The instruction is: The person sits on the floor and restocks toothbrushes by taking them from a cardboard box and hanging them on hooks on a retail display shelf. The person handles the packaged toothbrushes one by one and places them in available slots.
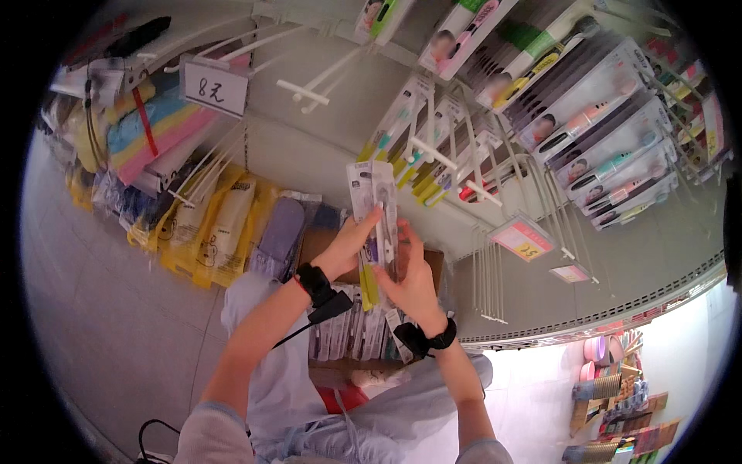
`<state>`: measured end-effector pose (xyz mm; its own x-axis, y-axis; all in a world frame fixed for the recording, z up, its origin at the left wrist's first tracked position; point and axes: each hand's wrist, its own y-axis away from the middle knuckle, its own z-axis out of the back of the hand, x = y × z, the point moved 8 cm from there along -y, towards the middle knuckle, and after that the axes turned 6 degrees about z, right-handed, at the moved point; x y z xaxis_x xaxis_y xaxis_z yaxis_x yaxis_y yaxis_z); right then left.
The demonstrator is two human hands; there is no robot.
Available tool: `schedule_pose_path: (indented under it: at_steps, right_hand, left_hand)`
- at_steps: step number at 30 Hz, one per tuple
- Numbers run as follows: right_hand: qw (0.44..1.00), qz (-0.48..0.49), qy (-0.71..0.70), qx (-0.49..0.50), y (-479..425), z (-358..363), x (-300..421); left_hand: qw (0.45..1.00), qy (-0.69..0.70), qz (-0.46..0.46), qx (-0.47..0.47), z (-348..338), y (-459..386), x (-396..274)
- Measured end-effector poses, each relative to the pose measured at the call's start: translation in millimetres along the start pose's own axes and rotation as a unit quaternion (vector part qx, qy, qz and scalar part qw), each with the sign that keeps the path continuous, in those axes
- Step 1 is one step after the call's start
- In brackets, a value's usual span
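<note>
Before my chest I hold a few toothbrush blister packs (371,185), long and clear with some yellow-green lower ends. My left hand (346,246) grips them from the left, its thumb lying on the front near the middle. On the other side my right hand (414,281) has its thumb against their lower part and its fingers behind the right edge. Below my hands, between my knees, a cardboard box (316,243) contains rows of similar packs (348,330). Similar yellow-green-ended packs (400,122) hang on hooks just beyond my hands.
Metal display hooks (304,98) jut from the shelf back panel (324,52). Larger toothbrush packs (579,127) hang at right above a grey shelf (539,296). Slippers (281,229) and yellow bags (223,232) hang at left, near a handwritten price card (213,87).
</note>
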<state>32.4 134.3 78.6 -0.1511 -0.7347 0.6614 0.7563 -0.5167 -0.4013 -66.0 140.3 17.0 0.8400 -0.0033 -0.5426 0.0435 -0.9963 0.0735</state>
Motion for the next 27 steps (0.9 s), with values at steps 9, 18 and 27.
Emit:
schedule_pose_path:
  at_steps: [9,18,27]
  right_hand:
    - [0.974,-0.099,-0.197,-0.05,67,-26,-88]
    - [0.977,-0.199,0.071,0.024,194,-118,-194]
    - [0.921,-0.321,0.154,0.159,228,-162,-208]
  left_hand:
    - [0.974,0.01,-0.076,-0.215,64,-5,-10]
    - [0.966,-0.016,-0.111,-0.233,57,-1,-27]
    - [0.978,-0.022,-0.085,-0.187,48,-5,-23]
